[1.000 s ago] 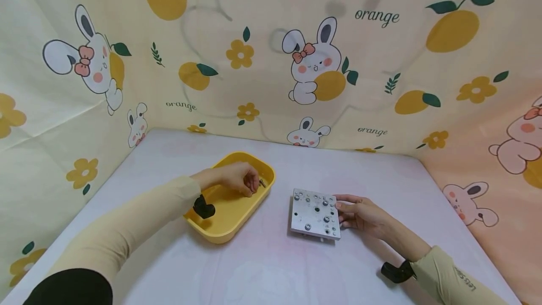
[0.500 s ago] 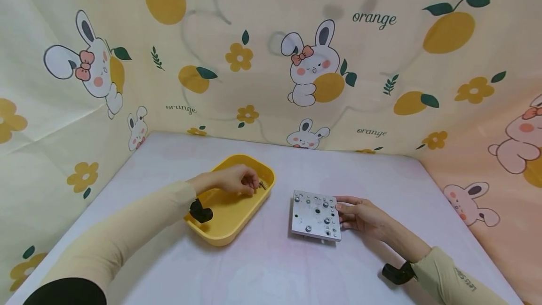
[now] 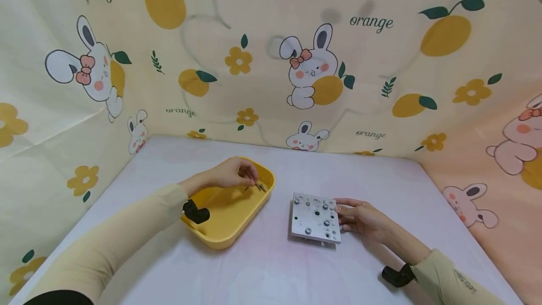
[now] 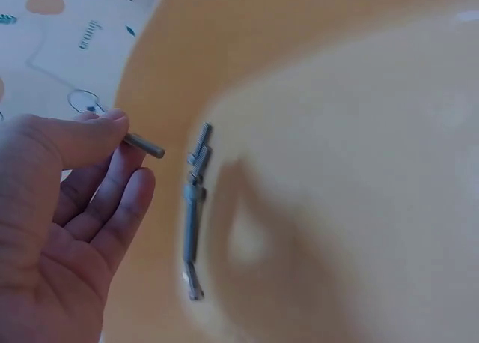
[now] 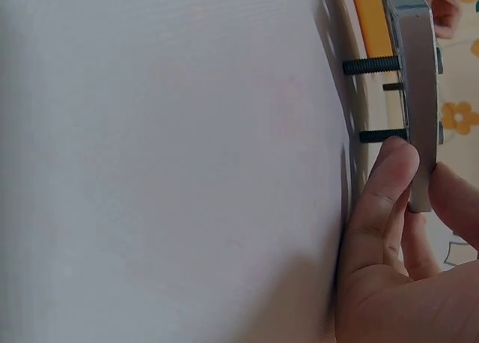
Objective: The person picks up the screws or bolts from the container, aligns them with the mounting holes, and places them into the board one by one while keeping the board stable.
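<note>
My left hand [image 3: 234, 172] is over the far end of the yellow tray [image 3: 228, 241]. Between its thumb and forefinger it pinches a small metal pin [image 4: 146, 145], one end of which is hidden by the fingers. Several loose screws and pins [image 4: 193, 223] lie below in the tray, along the foot of its wall. On the right, my right hand [image 3: 364, 220] grips the right edge of a square metal plate [image 3: 311, 220], thumb on top and fingers beneath. Screw heads and holes dot the plate's upper face. Threaded screw ends [image 5: 372, 64] stick out of its underside.
The white tabletop [image 3: 271, 272] lies between and in front of the tray and the plate. A printed cloth [image 3: 254, 88] with rabbits and oranges encloses the back and sides. Each wrist carries a black camera mount [image 3: 398, 275].
My left hand has lifted slightly and drawn back to the left, with the pin in its fingers, uncovering more of the loose screws. My right hand and the plate stay in place.
</note>
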{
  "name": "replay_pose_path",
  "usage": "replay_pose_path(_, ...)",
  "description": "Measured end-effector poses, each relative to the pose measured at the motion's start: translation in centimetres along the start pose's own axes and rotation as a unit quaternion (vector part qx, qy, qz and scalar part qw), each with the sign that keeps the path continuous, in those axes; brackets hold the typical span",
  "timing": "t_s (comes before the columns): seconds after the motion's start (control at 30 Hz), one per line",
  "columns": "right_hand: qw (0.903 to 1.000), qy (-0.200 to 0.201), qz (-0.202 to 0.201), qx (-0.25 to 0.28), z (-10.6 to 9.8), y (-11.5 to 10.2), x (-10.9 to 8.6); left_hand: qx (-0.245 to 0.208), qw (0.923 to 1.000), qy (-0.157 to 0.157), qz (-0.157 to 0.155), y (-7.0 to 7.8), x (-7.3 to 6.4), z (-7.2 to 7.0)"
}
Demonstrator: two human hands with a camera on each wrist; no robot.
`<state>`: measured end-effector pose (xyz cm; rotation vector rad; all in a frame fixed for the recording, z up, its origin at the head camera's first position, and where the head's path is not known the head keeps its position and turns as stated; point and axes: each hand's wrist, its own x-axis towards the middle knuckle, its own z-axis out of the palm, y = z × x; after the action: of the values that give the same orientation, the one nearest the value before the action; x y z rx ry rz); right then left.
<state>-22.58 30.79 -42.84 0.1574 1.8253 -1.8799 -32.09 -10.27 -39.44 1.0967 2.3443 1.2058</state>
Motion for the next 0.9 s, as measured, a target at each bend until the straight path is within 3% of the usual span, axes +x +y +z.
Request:
replay_pose_path(0.17, 0.9999, 0.008, -0.003, -0.007, 0.1, 0.2, 0.2, -0.024, 0.9992, 0.022, 0.021, 1.7, 0.4, 0.6)
replay_pose_path(0.43, 0.9999, 0.012, -0.005, -0.009, 0.1, 0.3, 0.2, -0.070, 0.9963, 0.013, 0.048, 5.5, 1.6, 3.8)
replay_pose_path(0.67, 0.9999, 0.008, -0.008, 0.000, 0.0, 0.3, 0.3, -0.115, 0.9899, 0.003, 0.084, 6.0, 2.8, 6.5)
replay_pose_path(0.9, 0.9999, 0.010, -0.006, 0.000, 0.1, 0.3, 0.2, -0.090, 0.9916, -0.021, 0.091, 6.3, 3.3, 8.2)
